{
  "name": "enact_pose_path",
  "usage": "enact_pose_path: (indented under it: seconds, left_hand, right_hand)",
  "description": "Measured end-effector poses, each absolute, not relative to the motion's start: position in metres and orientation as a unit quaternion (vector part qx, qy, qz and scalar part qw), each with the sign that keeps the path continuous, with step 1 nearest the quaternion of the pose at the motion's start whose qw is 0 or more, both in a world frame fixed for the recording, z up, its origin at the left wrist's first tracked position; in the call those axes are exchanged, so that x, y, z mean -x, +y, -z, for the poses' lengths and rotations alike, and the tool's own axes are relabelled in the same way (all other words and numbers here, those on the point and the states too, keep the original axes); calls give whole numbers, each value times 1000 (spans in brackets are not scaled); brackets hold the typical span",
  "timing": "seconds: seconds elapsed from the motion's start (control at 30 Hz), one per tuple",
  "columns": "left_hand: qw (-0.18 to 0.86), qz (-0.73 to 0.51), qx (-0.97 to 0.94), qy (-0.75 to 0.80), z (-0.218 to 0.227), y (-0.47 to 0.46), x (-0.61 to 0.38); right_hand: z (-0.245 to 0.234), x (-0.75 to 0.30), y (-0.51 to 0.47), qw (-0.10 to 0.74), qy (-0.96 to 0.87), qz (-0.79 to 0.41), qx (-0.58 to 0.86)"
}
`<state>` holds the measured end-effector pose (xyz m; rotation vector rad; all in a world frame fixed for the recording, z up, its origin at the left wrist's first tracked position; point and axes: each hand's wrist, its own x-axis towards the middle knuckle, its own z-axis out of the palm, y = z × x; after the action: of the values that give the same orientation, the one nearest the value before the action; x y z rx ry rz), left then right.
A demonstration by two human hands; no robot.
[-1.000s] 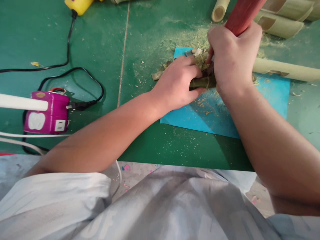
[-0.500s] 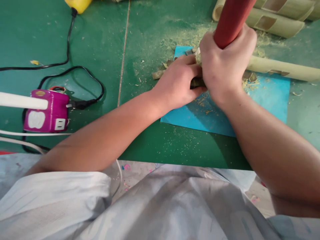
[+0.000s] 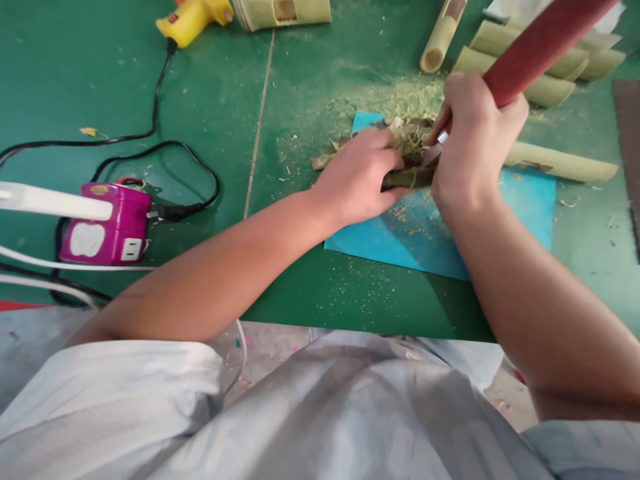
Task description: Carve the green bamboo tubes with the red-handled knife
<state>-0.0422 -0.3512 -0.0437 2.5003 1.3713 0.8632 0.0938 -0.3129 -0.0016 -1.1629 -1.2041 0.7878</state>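
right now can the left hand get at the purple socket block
Probably not without letting go: the left hand is holding the dark bamboo piece, away from the purple socket block.

Yellow corded tool [image 3: 195, 21] upper left, purple power adapter [image 3: 103, 227] with black plug [image 3: 176, 213] below.

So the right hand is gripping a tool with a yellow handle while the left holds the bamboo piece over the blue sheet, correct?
Not quite: the head view shows the tool's handle in the right hand is red, not yellow. The left hand holds the bamboo piece over the blue sheet.
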Motion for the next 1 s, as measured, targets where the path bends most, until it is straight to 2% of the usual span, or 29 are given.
enact_pose_path:
  seconds: [0.17, 0.3, 0.4, 0.5, 0.6, 0.73, 0.83, 1.0]
  left_hand:
    - [25, -279, -842, 462, 37, -360, 43]
    - [36, -261, -838, 478, 31, -365, 42]
    - [50, -250, -838, 482, 31, -366, 42]
    - [60, -272, -840, 466, 30, -367, 45]
    - [72, -365, -812, 451, 24, -373, 47]
    - [112, -508, -737, 432, 16, -384, 44]
    - [124, -567, -708, 403, 12, -388, 38]
    - [91, -631, -658, 399, 7, -386, 39]
  right_hand:
    - [-22, -104, -329, 587, -536, -357, 491]
    - [-41, -110, -333, 633, -532, -355, 436]
    - [-49, -113, -333, 627, -545, -352, 431]
    - [-53, -119, -333, 577, -570, -370, 454]
    - [-53, -125, -337, 494, -622, -368, 484]
    - [-46, -127, -351, 356, -770, -198, 491]
    - [-38, -123, -363, 235, -873, -91, 417]
    - [-36, -137, -373, 212, -900, -75, 374]
